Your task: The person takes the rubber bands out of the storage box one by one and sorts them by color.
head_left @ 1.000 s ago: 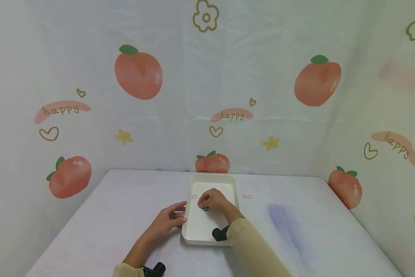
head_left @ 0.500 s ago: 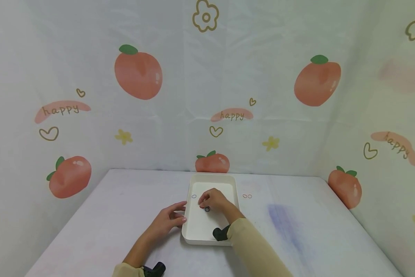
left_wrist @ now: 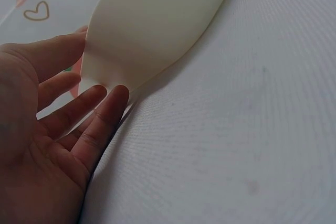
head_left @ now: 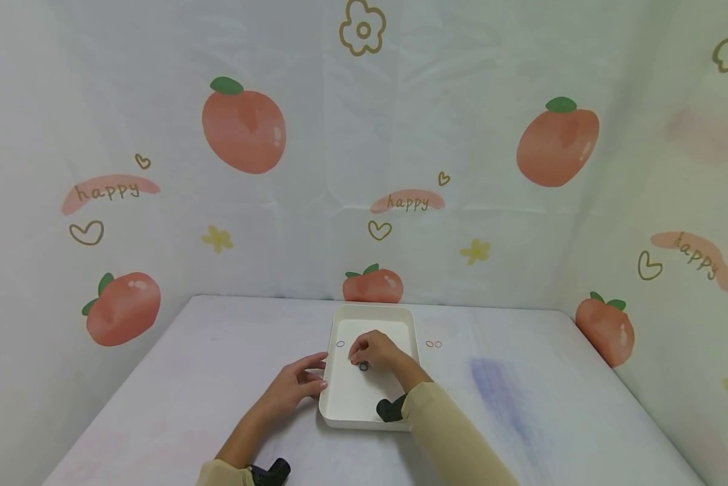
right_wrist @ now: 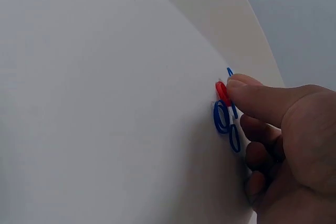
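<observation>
A white rectangular tray (head_left: 347,405) lies on the table. My left hand (head_left: 291,388) rests its fairly straight fingertips against the tray's left wall; in the left wrist view the fingers (left_wrist: 118,106) touch the outer side. Over the tray's middle, my right hand (head_left: 376,351) has its fingers curled down. In the right wrist view its thumb and forefinger pinch a red rubber band (right_wrist: 221,92). Several blue rubber bands (right_wrist: 220,119) lie close by the fingertips, and a dark loop (head_left: 363,366) shows there in the head view. The forefinger's tip is hidden behind the thumb.
One blue loop (head_left: 340,344) lies apart in the tray's far left part. Two red loops (head_left: 433,344) lie on the table right of the tray. A white cloth backdrop (head_left: 315,256) with printed fruit stands behind the table (head_left: 248,317).
The dark loop beside my right fingertips has come apart slightly to the right of them and shows more plainly. My left hand and the tray stay in place.
</observation>
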The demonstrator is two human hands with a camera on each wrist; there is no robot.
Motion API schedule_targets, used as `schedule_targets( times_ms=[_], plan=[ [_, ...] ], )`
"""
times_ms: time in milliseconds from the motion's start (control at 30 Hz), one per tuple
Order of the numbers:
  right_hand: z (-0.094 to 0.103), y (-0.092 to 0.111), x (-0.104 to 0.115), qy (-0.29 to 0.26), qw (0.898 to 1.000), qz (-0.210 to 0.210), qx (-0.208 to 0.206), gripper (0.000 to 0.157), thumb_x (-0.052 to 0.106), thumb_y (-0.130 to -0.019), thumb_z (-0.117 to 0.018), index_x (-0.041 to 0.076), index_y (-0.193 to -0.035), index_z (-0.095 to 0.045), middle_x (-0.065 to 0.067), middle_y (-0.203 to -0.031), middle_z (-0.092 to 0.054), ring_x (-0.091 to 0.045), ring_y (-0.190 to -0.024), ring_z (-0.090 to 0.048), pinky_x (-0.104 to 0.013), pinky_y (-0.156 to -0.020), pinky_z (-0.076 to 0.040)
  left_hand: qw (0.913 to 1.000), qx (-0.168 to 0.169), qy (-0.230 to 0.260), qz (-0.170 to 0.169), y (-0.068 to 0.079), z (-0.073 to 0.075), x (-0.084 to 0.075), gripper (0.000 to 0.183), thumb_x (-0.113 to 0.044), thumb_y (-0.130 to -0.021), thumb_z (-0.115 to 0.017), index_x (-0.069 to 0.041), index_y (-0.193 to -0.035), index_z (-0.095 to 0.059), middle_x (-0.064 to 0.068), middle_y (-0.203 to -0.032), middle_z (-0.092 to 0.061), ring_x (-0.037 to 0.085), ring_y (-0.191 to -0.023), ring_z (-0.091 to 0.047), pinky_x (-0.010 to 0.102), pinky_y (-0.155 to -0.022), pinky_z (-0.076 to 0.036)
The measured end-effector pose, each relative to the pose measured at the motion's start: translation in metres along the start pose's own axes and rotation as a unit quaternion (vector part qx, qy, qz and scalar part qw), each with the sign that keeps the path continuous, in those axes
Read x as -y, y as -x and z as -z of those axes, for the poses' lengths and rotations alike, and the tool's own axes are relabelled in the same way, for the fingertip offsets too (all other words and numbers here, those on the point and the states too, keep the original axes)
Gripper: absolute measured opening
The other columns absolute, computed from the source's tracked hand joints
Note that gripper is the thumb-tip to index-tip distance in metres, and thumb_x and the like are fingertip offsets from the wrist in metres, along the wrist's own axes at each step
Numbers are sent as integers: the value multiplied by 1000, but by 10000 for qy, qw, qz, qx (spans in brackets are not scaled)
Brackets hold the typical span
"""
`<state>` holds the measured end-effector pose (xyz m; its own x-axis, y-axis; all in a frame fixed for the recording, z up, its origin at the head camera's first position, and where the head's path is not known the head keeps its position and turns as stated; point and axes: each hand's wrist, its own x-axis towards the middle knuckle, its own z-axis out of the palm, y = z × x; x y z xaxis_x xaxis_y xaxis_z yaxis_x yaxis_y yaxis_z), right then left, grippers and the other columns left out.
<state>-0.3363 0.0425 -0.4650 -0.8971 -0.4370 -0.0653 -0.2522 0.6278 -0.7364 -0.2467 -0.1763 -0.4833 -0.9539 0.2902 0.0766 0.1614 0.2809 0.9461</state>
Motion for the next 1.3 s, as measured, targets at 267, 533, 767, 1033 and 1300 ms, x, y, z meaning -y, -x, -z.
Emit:
schedule_targets(
  times_ms=[267,533,767,1033,1300],
  plan=[
    [3,4,0,-102,9998,82,129,11,1,-84,-72,10,-78,-73,4,-68,-62,-9,-62,-52,-20,-55,-40,10000,-6,-48,-18,1,-1,-1,58,-13,-90,-68,1,-142,-45,24,-129,-54,29,-102,-63,34,-79,-56],
    [5,3,1,3,10000,7,-8,7,9,-84,-76,12,-78,-75,4,-70,-64,-11,-65,-54,-22,-57,-42,9999,-78,-123,-17,3,-1,-4,58,-13,-90,-69,1,-141,-46,22,-128,-55,27,-100,-64,33,-79,-56],
    [4,2,-1,76,9998,14,-178,7,14,-81,-80,15,-77,-73,2,-69,-61,-12,-65,-52,-23,-56,-41,10000,-19,-17,-44,2,-1,-3,59,-12,-90,-68,2,-142,-45,24,-129,-54,28,-100,-64,34,-78,-56],
    [3,4,-2,6,9997,-90,-212,7,16,-82,-79,14,-77,-74,4,-67,-63,-11,-64,-53,-22,-55,-41,10000,-2,-12,-73,2,0,-2,59,-11,-90,-69,2,-142,-45,24,-129,-54,29,-101,-64,32,-77,-56],
    [4,5,1,16,9994,-69,-329,6,15,-82,-78,11,-80,-76,4,-68,-64,-10,-64,-54,-22,-56,-42,10000,-16,-16,-11,2,0,-3,59,-13,-90,-68,1,-142,-45,23,-129,-54,28,-101,-64,33,-78,-56]
  ],
)
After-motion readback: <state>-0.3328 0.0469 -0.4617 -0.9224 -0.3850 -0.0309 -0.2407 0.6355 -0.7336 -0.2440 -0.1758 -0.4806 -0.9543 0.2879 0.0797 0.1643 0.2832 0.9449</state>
